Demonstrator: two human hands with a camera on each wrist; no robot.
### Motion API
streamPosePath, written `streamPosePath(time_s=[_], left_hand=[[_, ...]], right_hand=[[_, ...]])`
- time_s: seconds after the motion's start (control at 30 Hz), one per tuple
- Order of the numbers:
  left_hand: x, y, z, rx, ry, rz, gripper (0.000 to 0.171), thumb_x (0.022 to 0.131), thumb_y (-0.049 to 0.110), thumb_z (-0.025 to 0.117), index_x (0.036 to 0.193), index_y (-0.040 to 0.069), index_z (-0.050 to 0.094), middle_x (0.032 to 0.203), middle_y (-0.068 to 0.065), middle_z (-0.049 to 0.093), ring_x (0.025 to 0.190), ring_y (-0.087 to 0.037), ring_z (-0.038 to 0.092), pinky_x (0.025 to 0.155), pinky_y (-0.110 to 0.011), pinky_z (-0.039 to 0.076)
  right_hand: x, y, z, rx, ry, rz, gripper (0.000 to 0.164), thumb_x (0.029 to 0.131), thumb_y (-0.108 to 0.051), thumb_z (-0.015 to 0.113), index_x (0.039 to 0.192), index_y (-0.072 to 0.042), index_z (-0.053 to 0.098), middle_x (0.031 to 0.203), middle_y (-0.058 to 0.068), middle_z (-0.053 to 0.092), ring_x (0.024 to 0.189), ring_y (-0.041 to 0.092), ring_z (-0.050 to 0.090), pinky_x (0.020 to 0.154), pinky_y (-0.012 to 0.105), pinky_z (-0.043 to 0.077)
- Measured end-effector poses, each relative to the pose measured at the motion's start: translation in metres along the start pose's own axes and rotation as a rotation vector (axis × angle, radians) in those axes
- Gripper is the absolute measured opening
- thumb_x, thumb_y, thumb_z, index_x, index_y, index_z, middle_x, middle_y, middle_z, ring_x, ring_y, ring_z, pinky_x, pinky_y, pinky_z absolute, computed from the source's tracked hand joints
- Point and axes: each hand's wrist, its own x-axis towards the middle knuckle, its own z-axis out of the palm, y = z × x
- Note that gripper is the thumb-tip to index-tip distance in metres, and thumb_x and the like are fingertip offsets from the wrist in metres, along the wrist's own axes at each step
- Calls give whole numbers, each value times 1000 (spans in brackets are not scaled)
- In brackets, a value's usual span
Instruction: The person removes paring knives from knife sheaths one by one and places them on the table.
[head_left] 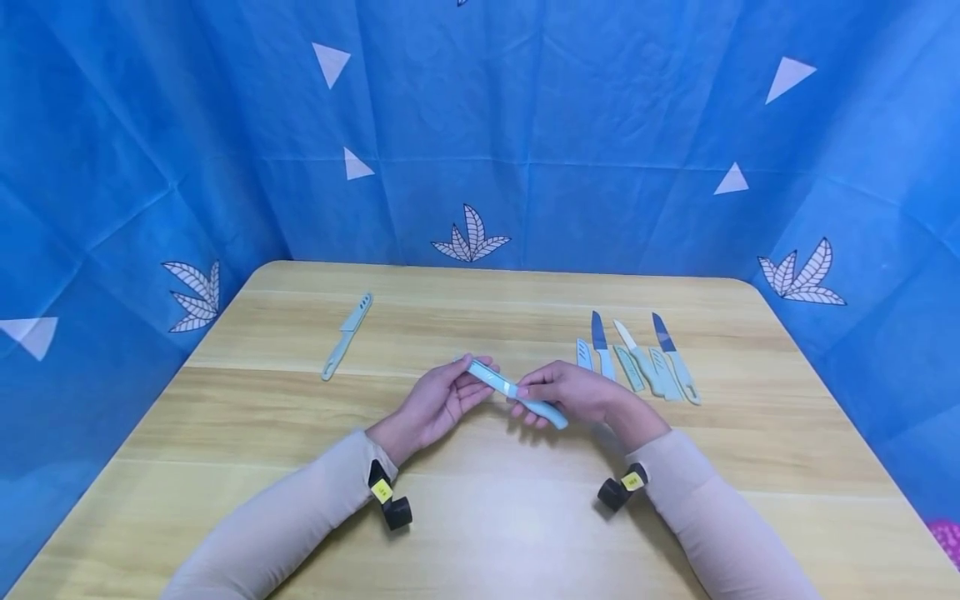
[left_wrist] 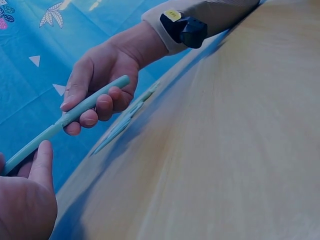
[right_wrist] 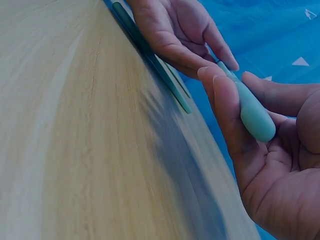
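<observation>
Both hands hold one light green knife above the table, its blade inside a matching sheath [head_left: 491, 378]. My left hand [head_left: 438, 404] pinches the sheath near its tip end, thumb on top and fingers beneath. My right hand [head_left: 573, 392] grips the knife handle [head_left: 547, 412] close to where it meets the sheath. In the left wrist view, the sheath and the handle [left_wrist: 95, 100] form one nearly straight line. The rounded handle end [right_wrist: 260, 125] sticks out from the right fingers in the right wrist view.
A sheathed knife [head_left: 348, 333] lies at the table's left. Behind the right hand lie several bare knives, one with a white blade [head_left: 625, 334] and others with dark blades [head_left: 663, 333], beside loose sheaths [head_left: 628, 367]. A blue curtain [head_left: 525, 167] stands behind the wooden table [head_left: 487, 517].
</observation>
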Motion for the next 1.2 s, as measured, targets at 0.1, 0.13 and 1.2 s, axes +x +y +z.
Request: streamPosePath(time_s=[0.1,0.13,1.2], left_hand=[[0,-1,0,-5,7,3,39,105,22,45,130,-8,49,119,-19,65,109,-28,65,101,-35,48],[-1,-1,1,-4,8,7,39,105,22,45,130,-8,49,119,-19,65,109,-28,65,101,-35,48],[1,2,-1,-46,48,40,36,105,21,47,128,-7,52,117,-21,64,107,-29,65,101,-36,49]], right_hand=[[-1,1,0,9,1,10,32,101,-17,56,119,8,62,102,21,69,78,21,68,71,32,60],[-1,1,0,12,2,10,32,100,-17,56,119,8,63,102,21,69,78,21,68,71,32,60],[-5,-1,-3,-15,26,4,34,100,-18,58,119,10,61,101,22,69,80,22,68,73,34,60]])
